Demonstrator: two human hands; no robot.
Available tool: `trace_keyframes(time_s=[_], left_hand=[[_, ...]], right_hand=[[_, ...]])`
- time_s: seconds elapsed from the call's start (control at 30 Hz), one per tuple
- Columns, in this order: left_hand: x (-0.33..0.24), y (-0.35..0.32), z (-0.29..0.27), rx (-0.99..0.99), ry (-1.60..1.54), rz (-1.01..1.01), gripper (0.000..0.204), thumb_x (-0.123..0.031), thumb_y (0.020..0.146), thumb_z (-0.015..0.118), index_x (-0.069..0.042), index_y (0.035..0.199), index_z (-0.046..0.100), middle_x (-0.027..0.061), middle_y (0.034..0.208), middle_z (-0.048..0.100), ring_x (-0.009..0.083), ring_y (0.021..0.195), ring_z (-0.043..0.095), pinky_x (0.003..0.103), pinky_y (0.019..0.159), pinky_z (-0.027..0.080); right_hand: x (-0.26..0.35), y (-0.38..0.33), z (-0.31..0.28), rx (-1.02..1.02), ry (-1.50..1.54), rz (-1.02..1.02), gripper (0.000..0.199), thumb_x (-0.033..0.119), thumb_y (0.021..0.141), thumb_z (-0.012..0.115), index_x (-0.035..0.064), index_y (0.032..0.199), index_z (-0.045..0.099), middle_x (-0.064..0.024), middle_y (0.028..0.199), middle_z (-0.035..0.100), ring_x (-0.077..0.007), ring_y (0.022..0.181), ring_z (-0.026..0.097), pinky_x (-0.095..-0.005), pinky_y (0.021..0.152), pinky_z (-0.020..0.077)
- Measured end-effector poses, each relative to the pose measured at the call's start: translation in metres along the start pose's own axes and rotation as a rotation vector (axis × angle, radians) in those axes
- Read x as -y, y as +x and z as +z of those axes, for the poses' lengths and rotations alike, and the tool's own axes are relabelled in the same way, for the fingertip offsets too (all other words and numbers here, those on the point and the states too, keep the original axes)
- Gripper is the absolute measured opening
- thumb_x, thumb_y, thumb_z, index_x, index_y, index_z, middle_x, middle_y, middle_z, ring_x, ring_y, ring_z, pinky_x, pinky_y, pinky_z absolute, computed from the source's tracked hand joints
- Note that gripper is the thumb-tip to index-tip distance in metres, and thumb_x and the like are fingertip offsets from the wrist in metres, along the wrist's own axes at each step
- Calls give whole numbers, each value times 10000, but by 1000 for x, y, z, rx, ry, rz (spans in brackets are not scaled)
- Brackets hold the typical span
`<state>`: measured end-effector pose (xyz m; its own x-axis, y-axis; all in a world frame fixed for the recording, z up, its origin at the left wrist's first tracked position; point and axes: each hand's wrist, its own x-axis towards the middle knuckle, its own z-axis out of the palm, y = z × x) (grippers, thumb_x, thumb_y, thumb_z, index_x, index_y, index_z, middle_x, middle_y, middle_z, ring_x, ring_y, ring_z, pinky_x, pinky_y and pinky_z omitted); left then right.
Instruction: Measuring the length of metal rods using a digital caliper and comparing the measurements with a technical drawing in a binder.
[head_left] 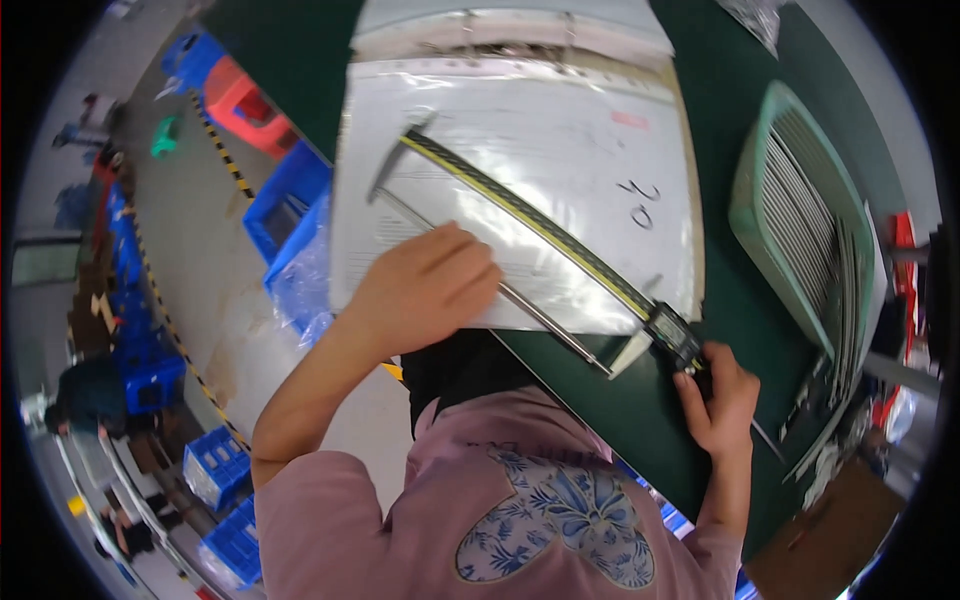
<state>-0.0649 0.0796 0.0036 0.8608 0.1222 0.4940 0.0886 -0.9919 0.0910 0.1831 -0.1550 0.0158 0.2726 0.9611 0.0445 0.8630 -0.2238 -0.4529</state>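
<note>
My left hand (428, 284) is closed around the middle of a thin metal rod (548, 322). The rod lies between the jaws of a long digital caliper (530, 222), one end near the fixed jaw and the other by the sliding jaw. With its fingers and thumb my right hand (722, 400) grips the caliper's slider, next to the display. Beneath the caliper lies an open ring binder (590, 130) with pages in clear sleeves; part of it is hidden by my left hand.
A pale green tray (752, 190) full of similar metal rods stands on the dark green table (715, 120) at the right. Blue bins (290, 205) and a red bin (240, 105) stand beyond the table's left edge. A cardboard piece (825, 535) is at lower right.
</note>
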Motion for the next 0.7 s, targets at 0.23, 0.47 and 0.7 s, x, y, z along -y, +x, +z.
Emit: trace_keyframes(time_s=[0.23,0.47,0.7], left_hand=[[3,4,-2,42,1,-16,245,-45,599,648,-57,841,608,58,876,562,220,802,597,333,744,534],[-1,5,-2,60,-27,-41,259,-38,578,635,-50,836,619,62,840,567,233,769,602,285,606,510],[1,6,-4,84,-35,-26,263,-47,589,637,-31,851,626,75,841,585,256,773,603,318,667,519]], right_hand=[[9,-3,-6,-20,12,-4,290,208,713,671,24,894,538,-94,576,519,-278,486,525,-357,460,394],[5,-6,-5,-11,1,-16,287,204,714,671,23,894,539,-89,569,515,-278,479,522,-360,451,390],[3,-5,-3,-8,-45,-4,300,304,740,682,50,828,550,-94,590,540,-289,489,532,-370,452,397]])
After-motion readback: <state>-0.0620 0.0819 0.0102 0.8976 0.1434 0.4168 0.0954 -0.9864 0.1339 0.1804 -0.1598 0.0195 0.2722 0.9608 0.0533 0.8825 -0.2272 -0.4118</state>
